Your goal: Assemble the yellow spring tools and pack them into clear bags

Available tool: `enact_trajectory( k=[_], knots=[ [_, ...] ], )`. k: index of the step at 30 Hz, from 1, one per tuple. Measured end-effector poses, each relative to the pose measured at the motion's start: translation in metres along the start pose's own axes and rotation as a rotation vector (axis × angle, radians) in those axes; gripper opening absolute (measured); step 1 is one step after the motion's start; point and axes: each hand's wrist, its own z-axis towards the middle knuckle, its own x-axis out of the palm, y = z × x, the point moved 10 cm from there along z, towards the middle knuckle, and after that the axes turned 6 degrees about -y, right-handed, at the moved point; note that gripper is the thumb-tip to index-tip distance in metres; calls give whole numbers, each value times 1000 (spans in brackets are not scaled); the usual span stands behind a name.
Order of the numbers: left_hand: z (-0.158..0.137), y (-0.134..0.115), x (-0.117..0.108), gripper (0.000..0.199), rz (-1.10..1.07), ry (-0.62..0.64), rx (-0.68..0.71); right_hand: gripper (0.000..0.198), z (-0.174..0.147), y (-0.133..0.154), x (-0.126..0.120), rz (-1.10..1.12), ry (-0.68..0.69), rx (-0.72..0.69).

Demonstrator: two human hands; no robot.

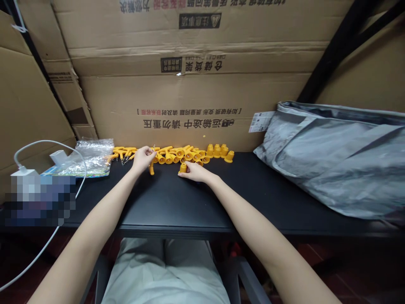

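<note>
My left hand point(144, 159) is closed on a yellow corkscrew handle point(152, 169), part of which hangs below the fingers. A small metal tip seems to show just above that hand. Nearer the middle of the black table, my right hand point(198, 172) grips a yellow bell-shaped cap point(183, 168), narrow end up, at the tabletop. Behind both hands lies a row of yellow bell-shaped pieces point(169, 158), many on their sides with open ends facing me. Left of my left hand are several loose corkscrew handles point(122, 153) with metal spirals.
Several yellow caps point(217, 150) stand upright at the back. Clear plastic packaging point(91, 156), a white charger point(25, 181) and its cable occupy the left. A grey bag point(332, 164) fills the right side. Cardboard point(190, 93) walls off the back of the black table point(177, 207).
</note>
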Motion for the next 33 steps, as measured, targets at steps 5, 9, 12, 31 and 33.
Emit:
enact_trajectory(
  k=[5, 9, 12, 31, 33],
  knots=[
    [-22, -12, 27, 17, 268, 161, 231, 24, 1, 0, 0, -3, -3, -4],
    [-39, -13, 51, 19, 461, 317, 320, 24, 0, 1, 0, -12, 2, -3],
    [-48, -9, 65, 19, 537, 429, 326, 24, -1, 2, -1, -18, 4, 7],
    [-21, 24, 18, 49, 742, 461, 172, 25, 1, -1, -5, -44, -43, 11],
    [-20, 35, 18, 51, 726, 493, 109, 25, 2, -1, -8, -84, -84, -2]
  ],
)
